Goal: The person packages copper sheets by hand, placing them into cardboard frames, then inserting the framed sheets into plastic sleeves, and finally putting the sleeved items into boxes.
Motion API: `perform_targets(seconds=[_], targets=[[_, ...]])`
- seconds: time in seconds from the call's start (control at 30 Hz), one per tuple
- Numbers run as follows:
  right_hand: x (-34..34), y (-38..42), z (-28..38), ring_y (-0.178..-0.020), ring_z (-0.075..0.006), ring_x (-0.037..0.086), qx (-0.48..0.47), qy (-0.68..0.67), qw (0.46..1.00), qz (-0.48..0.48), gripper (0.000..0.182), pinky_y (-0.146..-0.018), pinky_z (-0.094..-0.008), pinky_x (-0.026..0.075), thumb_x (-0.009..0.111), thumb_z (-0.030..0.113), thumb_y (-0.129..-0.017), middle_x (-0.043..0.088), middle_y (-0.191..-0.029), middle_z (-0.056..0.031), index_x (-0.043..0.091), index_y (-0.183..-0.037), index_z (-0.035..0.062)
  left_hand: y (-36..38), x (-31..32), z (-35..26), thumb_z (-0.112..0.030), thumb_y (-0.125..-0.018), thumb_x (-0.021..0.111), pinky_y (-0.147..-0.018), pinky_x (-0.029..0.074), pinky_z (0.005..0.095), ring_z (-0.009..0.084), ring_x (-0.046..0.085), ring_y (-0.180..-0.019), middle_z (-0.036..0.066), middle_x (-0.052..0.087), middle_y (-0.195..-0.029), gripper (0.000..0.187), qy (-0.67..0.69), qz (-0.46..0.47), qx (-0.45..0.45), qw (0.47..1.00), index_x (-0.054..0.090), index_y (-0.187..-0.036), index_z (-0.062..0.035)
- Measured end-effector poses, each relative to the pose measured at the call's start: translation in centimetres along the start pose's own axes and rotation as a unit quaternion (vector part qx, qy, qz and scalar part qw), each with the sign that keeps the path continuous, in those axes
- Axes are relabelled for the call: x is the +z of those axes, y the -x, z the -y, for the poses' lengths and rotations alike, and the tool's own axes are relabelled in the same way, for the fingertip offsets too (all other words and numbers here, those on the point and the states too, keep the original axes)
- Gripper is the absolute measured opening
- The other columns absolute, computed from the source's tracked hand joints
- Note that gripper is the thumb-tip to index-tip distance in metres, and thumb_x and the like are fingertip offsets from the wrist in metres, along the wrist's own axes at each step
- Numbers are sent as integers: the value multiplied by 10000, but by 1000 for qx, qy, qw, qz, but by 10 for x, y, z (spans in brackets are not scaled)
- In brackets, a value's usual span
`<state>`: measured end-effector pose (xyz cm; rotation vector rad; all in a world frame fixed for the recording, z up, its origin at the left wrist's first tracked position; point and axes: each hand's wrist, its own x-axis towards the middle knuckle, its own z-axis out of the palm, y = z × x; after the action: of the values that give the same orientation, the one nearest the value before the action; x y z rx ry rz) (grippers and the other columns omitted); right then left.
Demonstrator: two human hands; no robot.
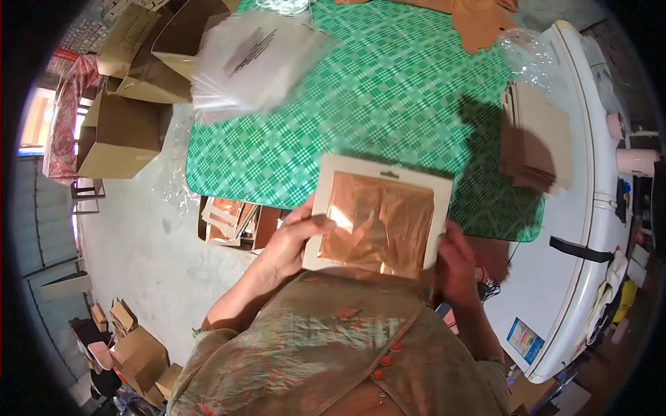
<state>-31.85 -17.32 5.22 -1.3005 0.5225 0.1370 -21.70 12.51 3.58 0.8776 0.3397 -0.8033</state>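
In front of my body is a flat cardboard package (pixel 378 216) with a white border, a hang slot at its top and a shiny copper-brown plastic-covered middle. My left hand (pixel 290 239) grips its left edge, thumb on the front and fingers behind. At the right edge my right hand (pixel 458 260) is closed against the border, slightly blurred, its fingertips partly hidden. Beyond the package lies the green checked tablecloth (pixel 361 90). A fanned stack of clear plastic bags (pixel 253 62) rests on it at the far left, and a stack of cardboard sheets (pixel 538 135) at the right.
Brown leather-like pieces (pixel 479 24) lie at the table's far edge. Under the near left edge stands a box of card pieces (pixel 232 220). Open cartons (pixel 125 132) are at the left. A white appliance (pixel 555 277) borders the table on the right.
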Motion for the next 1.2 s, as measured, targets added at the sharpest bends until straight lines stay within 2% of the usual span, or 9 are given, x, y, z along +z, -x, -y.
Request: perform_targets(seconds=[0.1, 0.27, 0.33, 0.43, 0.63, 0.77, 0.93, 1.07, 1.2], targets=[[-3, 2, -9, -1075, -109, 608, -30, 146, 986, 79, 345, -955, -296, 489, 532, 132, -1090, 673, -1202, -29, 601, -1403, 4, 8, -6, -1, 7, -945, 577, -1035, 556, 340, 155, 680, -1189, 81, 701, -1343, 776, -137, -36, -42, 989, 358, -1682, -95], [7, 1, -8, -995, -74, 563, 75, 34, 993, 83, 254, -902, -293, 481, 534, 144, -1105, 649, -1115, -3, 608, -1301, 1, 10, -35, 8, 16, -956, 530, -994, 561, 314, 145, 661, -1101, 63, 683, -1273, 834, 50, 76, 27, 996, 241, -1727, -109], [13, 2, -3, -991, -77, 561, 78, 44, 992, 90, 237, -909, -298, 484, 531, 155, -1112, 641, -1094, -2, 598, -1278, -1, 24, -5, -9, 49, -978, 503, -900, 586, 283, 96, 641, -981, 40, 659, -1162, 805, 39, 13, -2, 999, 256, -1728, -106], [13, 0, -7, -974, -74, 555, 69, 65, 991, 95, 235, -891, -295, 485, 532, 174, -1123, 630, -1070, 3, 585, -1266, -4, 29, -42, 3, 38, -898, 553, -842, 428, 198, 70, 508, -858, -26, 634, -1206, 825, -14, 10, -36, 999, 327, -1689, -14], [1, 0, -20, -915, -62, 553, 75, 117, 985, 98, 249, -803, -280, 486, 560, 203, -1130, 630, -1016, 16, 606, -1246, -13, 40, -38, -6, 60, -983, 647, -682, 437, 198, 43, 536, -819, -23, 708, -1141, 634, -58, 53, -68, 995, 481, -1591, -6], [4, -1, -15, -877, -55, 547, 55, 176, 979, 86, 226, -776, -269, 477, 593, 210, -1122, 621, -951, 33, 650, -1147, -7, 41, -41, -8, 10, -1040, 666, -725, 451, 212, 29, 564, -860, -26, 734, -1150, 513, -143, 69, -39, 987, 552, -1539, -22], [1, 1, -8, -891, -57, 565, 107, 131, 982, 86, 239, -796, -279, 486, 617, 209, -1114, 658, -977, 24, 680, -1204, -3, 34, -54, -3, 2, -1059, 658, -762, 449, 222, 34, 562, -876, -16, 719, -1231, 489, -221, 80, -49, 971, 561, -1537, -39], [-4, -1, -15, -893, -47, 564, 54, 139, 985, 92, 247, -812, -266, 474, 602, 187, -1122, 673, -979, 19, 671, -1263, -3, 33, -51, -3, 9, -1043, 673, -803, 461, 226, 37, 578, -929, -17, 709, -1253, 531, -145, 77, -38, 986, 537, -1554, -46], [4, 1, -4, -862, -35, 530, 115, 66, 985, 110, 200, -783, -243, 435, 580, 158, -1126, 645, -936, 33, 643, -1237, 4, 36, -58, -8, 38, -1003, 693, -811, 471, 228, 40, 593, -957, -13, 712, -1260, 593, -38, 138, -40, 989, 526, -1565, -44]])
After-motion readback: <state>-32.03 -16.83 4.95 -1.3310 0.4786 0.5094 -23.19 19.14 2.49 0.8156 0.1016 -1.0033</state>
